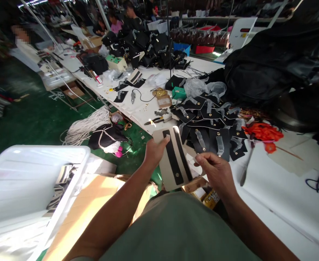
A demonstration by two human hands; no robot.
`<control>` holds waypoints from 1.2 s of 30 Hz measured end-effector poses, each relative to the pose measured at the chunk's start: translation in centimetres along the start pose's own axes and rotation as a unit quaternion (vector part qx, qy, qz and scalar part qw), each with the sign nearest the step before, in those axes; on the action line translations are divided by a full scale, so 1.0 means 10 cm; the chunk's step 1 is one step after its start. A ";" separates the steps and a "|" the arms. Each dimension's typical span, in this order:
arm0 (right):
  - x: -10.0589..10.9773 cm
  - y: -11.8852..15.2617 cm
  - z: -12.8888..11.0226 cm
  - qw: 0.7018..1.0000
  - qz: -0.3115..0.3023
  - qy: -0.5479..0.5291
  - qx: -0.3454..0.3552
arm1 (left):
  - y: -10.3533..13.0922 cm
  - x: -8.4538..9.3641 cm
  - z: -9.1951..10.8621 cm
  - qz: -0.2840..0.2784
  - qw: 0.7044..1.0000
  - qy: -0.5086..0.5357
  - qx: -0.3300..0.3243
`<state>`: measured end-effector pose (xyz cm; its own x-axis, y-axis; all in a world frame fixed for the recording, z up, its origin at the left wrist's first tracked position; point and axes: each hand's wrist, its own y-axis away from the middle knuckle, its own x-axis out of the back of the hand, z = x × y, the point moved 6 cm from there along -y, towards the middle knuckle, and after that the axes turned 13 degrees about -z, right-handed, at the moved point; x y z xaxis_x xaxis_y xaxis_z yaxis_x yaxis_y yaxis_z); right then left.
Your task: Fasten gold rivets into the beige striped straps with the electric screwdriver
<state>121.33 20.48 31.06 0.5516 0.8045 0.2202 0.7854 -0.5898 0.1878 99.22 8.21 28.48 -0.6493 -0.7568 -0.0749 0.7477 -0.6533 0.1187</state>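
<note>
In front of my body, my left hand (154, 151) grips a cream panel with black stripes (166, 171), thumb on top near its upper end. A small round metal stud sits low on one black stripe. Beside the panel's right edge is my right hand (218, 172), its thumb and fingers pinched together on a thin whitish, see-through strip (199, 159). What that strip is I cannot make out. Just beyond lies a pile of black flaps (212, 117) with metal fittings and clear plastic wraps. Black-and-yellow pliers (154, 120) rest near the table edge.
A white bin (37, 174) with striped pieces stands at left, beside a cardboard sheet (80, 203). Orange-red material (262, 132) lies at right. Black bags (145, 45) are heaped farther back, near a green box (178, 92) and small parts. Other people work in the background.
</note>
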 end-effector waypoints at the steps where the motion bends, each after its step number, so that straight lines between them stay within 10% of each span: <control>1: -0.03 -0.01 0.05 0.999 -0.027 -0.022 -0.025 | 0.04 -0.02 -0.06 -0.003 0.999 0.030 0.011; 12: -0.34 0.14 0.55 0.968 -0.183 -0.118 -0.126 | 0.45 -0.13 -0.39 -0.011 0.985 0.153 0.075; 21: -0.42 0.00 0.46 0.980 -0.101 -0.121 -0.121 | 1.03 -0.39 -0.61 -0.118 0.959 0.157 0.205; 36: -0.37 -0.05 0.42 0.995 -0.095 0.025 -0.011 | 0.95 -0.44 -0.44 -0.082 0.990 0.051 0.106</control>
<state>120.00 18.07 26.14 0.3792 0.8973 0.2260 0.8675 -0.4297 0.2505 109.82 5.20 25.62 -0.7341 -0.6462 -0.2085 0.5806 -0.7567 0.3006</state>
